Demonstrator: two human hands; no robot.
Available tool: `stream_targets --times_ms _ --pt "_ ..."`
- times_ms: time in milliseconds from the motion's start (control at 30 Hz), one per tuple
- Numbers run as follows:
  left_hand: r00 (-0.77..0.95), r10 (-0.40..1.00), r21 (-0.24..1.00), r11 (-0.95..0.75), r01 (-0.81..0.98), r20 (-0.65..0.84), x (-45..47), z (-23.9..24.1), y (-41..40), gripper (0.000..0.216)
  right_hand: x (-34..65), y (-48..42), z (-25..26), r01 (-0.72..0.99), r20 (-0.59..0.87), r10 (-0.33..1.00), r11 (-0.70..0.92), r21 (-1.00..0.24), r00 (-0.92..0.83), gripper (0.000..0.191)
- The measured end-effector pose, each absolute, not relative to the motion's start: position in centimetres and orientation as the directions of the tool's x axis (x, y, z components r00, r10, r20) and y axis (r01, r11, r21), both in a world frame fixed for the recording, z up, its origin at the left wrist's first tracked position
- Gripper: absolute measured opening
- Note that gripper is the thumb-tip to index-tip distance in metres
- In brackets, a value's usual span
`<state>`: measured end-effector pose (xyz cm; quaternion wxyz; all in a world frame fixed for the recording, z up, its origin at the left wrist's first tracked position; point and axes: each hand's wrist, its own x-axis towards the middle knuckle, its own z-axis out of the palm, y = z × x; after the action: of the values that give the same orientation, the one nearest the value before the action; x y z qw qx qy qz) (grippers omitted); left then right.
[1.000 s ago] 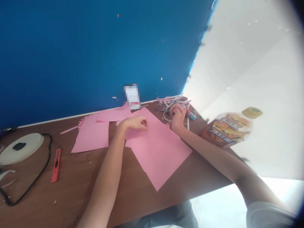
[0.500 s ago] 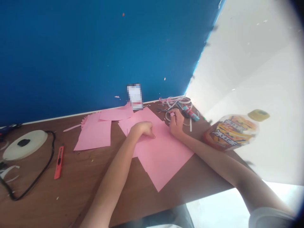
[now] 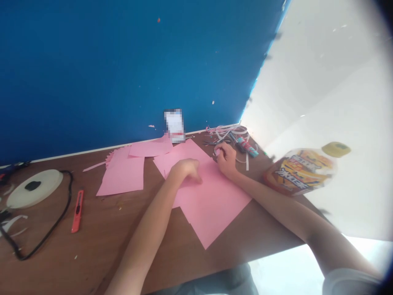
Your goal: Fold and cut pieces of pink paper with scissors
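Note:
My left hand (image 3: pixel 188 169) rests on the large pink sheet of paper (image 3: pixel 215 205), its fingers curled down and slightly blurred. Whether anything is pinched in it, I cannot make out. Over the right edge of the sheets, my right hand (image 3: pixel 226 159) is closed on a small pink paper piece (image 3: pixel 217 152) between thumb and fingers. Another pink sheet (image 3: pixel 193 149) lies beneath, turned at an angle. Just behind my right hand are scissors (image 3: pixel 225 141), partly hidden, and a red and teal tube (image 3: pixel 248 147).
More pink sheets (image 3: pixel 124 174) lie to the left, one with a fringed edge. A red cutter knife (image 3: pixel 77 211), a round white object (image 3: pixel 38 192) and a black cable (image 3: pixel 58 223) are farther left. A juice bottle (image 3: pixel 302 170) stands right, paper strips (image 3: pixel 227 132) behind, a phone-like screen (image 3: pixel 174 125) at the wall.
My right hand has turned a little, and the small pink piece in it has shifted slightly left and down. My left hand has moved slightly on the sheet. The view has shifted slightly.

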<state>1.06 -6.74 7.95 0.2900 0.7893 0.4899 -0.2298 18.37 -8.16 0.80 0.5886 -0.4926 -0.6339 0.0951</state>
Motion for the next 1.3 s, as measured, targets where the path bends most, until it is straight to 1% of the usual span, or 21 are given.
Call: stream_targets --times_ms 100,167,200,267,333,367,433,500,567,700,800,900,1033,1133,1300 --pt "0.457 0.554 0.291 -0.364 0.885 -0.696 0.8 8.1 -6.7 0.041 18.5 -8.2 0.6 0.506 0.639 0.755 0.498 -0.704 0.148 0.017" --pt "0.521 0.514 0.372 -0.37 0.852 -0.682 0.1 8.6 -6.5 0.042 18.5 -8.3 0.7 0.519 0.654 0.745 0.51 -0.686 0.131 0.017" --pt "0.55 0.515 0.412 -0.365 0.835 -0.657 -0.4 8.9 -6.3 0.044 18.4 -8.4 0.8 0.532 0.669 0.734 0.52 -0.668 0.122 0.017" --pt "0.608 0.551 0.511 -0.34 0.789 -0.572 -1.6 9.8 -6.1 0.056 18.2 -8.6 1.2 0.565 0.702 0.707 0.547 -0.618 0.084 0.017" --pt "0.663 0.62 0.639 -0.317 0.701 -0.419 -2.6 10.8 -6.2 0.072 18.0 -8.9 1.7 0.597 0.73 0.683 0.572 -0.562 0.033 0.018" --pt "0.683 0.641 0.689 -0.318 0.651 -0.35 -2.9 11.4 -6.3 0.075 17.8 -9.1 1.9 0.61 0.74 0.672 0.584 -0.536 0.007 0.019" --pt "0.721 0.646 0.759 -0.331 0.56 -0.25 -3.1 12.3 -6.7 0.071 17.5 -9.4 2.3 0.635 0.749 0.662 0.59 -0.498 -0.028 0.019" --pt "0.742 0.635 0.8 -0.321 0.507 -0.216 -2.8 12.8 -7.2 0.062 17.2 -9.6 2.5 0.672 0.74 0.671 0.569 -0.473 -0.048 0.017" --pt "0.74 0.626 0.81 -0.287 0.511 -0.245 -2.5 12.8 -7.5 0.055 17.0 -9.8 2.6 0.709 0.71 0.7 0.541 -0.453 -0.081 0.015" --pt "0.706 0.624 0.742 -0.288 0.606 -0.335 -2.5 12.3 -7.2 0.046 16.6 -10.2 3.0 0.737 0.65 0.738 0.54 -0.407 -0.182 0.019" --pt "0.705 0.63 0.75 -0.282 0.599 -0.325 -2.9 12.1 -7.0 0.044 16.3 -10.5 3.4 0.757 0.627 0.748 0.534 -0.375 -0.217 0.021" --pt "0.702 0.637 0.756 -0.276 0.594 -0.319 -3.1 12.1 -6.8 0.044 16.1 -10.7 3.7 0.77 0.605 0.764 0.52 -0.37 -0.225 0.02" --pt "0.687 0.669 0.712 -0.335 0.618 -0.282 -3.4 11.6 -6.2 0.037 16.0 -10.6 4.0 0.756 0.581 0.786 0.508 -0.413 -0.211 0.022" --pt "0.65 0.724 0.728 -0.314 0.609 -0.231 -4.1 11.2 -5.6 0.032 16.0 -10.5 4.3 0.733 0.561 0.805 0.499 -0.464 -0.193 0.024" --pt "0.665 0.704 0.776 -0.265 0.572 -0.249 -5.6 11.2 -5.2 0.033 16.0 -10.3 4.9 0.673 0.534 0.834 0.476 -0.566 -0.14 0.024"
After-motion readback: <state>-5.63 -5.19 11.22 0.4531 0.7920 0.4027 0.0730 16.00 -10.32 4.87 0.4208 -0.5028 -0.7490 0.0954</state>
